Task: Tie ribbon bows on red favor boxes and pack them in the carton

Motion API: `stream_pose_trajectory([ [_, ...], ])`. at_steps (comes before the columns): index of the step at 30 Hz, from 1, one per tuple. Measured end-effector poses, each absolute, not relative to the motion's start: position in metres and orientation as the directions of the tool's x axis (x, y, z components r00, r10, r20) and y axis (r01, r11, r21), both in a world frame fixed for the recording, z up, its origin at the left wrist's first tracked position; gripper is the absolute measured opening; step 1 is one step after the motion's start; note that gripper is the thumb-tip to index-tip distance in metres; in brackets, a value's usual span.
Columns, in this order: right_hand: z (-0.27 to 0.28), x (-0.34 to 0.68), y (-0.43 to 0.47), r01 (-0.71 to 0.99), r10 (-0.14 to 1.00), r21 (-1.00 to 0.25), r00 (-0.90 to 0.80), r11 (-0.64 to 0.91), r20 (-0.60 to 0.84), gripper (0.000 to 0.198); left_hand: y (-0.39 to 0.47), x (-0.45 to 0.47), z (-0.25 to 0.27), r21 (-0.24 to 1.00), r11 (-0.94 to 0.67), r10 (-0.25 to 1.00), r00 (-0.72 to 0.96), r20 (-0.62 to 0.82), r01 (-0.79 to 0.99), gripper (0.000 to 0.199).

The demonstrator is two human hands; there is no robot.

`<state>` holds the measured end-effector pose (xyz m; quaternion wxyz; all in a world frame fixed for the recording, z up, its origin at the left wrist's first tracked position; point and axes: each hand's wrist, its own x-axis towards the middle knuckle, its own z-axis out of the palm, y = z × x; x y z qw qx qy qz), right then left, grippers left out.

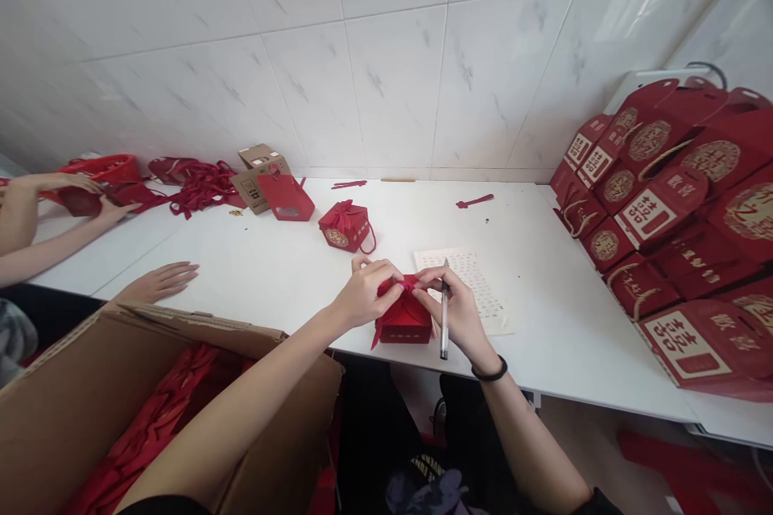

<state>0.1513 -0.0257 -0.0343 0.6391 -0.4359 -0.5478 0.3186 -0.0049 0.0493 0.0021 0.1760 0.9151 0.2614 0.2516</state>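
Red ribbon [409, 285] pinched over a small box [403, 333]

Thumb and fingers of the left hand [375, 287] pinch the ribbon on top of the box, and the right hand [452, 302] pinches it just beside. Between the fingers of the right hand is also a pen [445, 323]. The box sits upright at the near edge of the white table [543, 338], to the left of a written sheet [496, 302].

In my judgement, the pen is the main risk: it could catch a ribbon end, or mark the sheet, if the wrist turns. A strong pull could loosen the knot or bend the lid. Because the edge is so near, a push toward the body could tip the box off.

About containers: the brown carton [287, 430] at the left holds many red folded pieces [157, 418]; I cannot tell exactly what they are. One bowed box [344, 229] stands farther back, closed, so its inside is hidden. Stacked gift boxes [658, 209] at the right also hide their contents. What the red basket [128, 166] at the far left contains is not clear.
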Motion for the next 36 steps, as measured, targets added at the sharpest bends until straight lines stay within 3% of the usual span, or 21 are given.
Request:
stream_pose_trajectory([
  [11,-0.037,0.149,-0.025,0.107,0.882,-0.909,0.222,0.402,0.416,0.017,0.049,-0.005,0.003,0.446,-0.781,0.593,0.742,0.312,0.436,0.018],
  [17,-0.036,0.144,-0.024,0.128,0.881,-0.899,0.182,0.419,0.437,0.013,0.05,-0.005,0.003,0.448,-0.777,0.603,0.726,0.329,0.442,0.005],
  [25,-0.037,0.148,-0.025,0.144,0.866,-0.897,0.234,0.418,0.442,0.014,0.052,-0.004,0.004,0.613,-0.658,0.665,0.719,0.201,0.437,0.014],
  [30,-0.033,0.146,-0.027,0.268,0.852,-0.848,0.14,0.458,0.504,0.013,0.053,-0.004,0.004,0.657,-0.641,0.669,0.709,0.223,0.397,0.014],
  [36,-0.036,0.143,-0.024,0.339,0.828,-0.825,0.183,0.453,0.53,0.007,0.053,-0.003,0.005,0.709,-0.618,0.669,0.701,0.247,0.34,0.011],
])
